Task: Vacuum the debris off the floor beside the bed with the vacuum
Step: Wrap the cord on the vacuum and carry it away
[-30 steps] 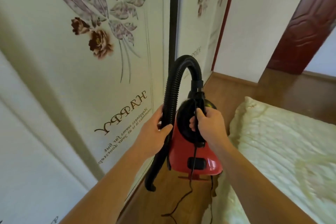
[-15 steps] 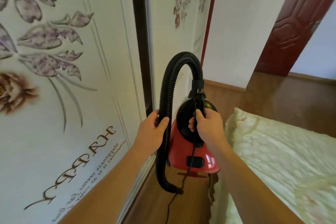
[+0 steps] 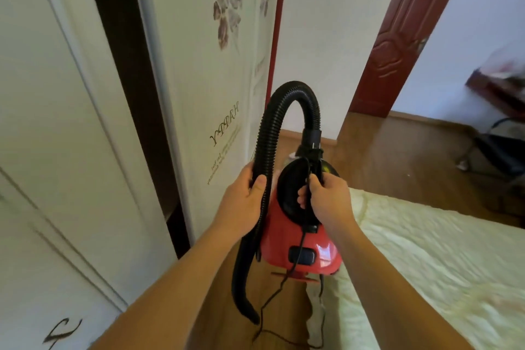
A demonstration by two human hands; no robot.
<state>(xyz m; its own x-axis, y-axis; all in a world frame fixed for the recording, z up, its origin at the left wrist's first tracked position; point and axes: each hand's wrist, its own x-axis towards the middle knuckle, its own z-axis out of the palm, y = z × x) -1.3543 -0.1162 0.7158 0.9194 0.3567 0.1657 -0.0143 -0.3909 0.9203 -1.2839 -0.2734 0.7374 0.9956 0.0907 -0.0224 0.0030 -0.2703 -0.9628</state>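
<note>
While I stand between the wardrobe and the bed, the red vacuum (image 3: 298,241) hangs upright in front of me, held up above the strip of wooden floor (image 3: 287,307) that runs alongside the bed (image 3: 426,250).

Right hand (image 3: 326,199): closed round the black carrying handle (image 3: 314,163) on top of the vacuum, thumb lying along the handle, fingertips (image 3: 301,199) showing through the handle opening.

Left hand (image 3: 244,202): wrapped round the ribbed black hose (image 3: 284,105), thumb across the front, fingers behind it.

Hose: rises from the collar at the top of the vacuum, arches over, and descends on the left through my left hand. Its nozzle end (image 3: 250,312) hangs free, low over the floor and just left of the vacuum's base.

Cord (image 3: 272,298): thin and black, runs from the handle down across the red body and trails in loose loops onto the floor.

Surroundings: the bed, under a pale quilted cover, lies on the right, its corner just beside the vacuum. White wardrobe doors (image 3: 199,94), printed with flowers and the word HAPPY, stand on the left. A dark red door (image 3: 397,51) stands beyond, at the far end of the floor.
</note>
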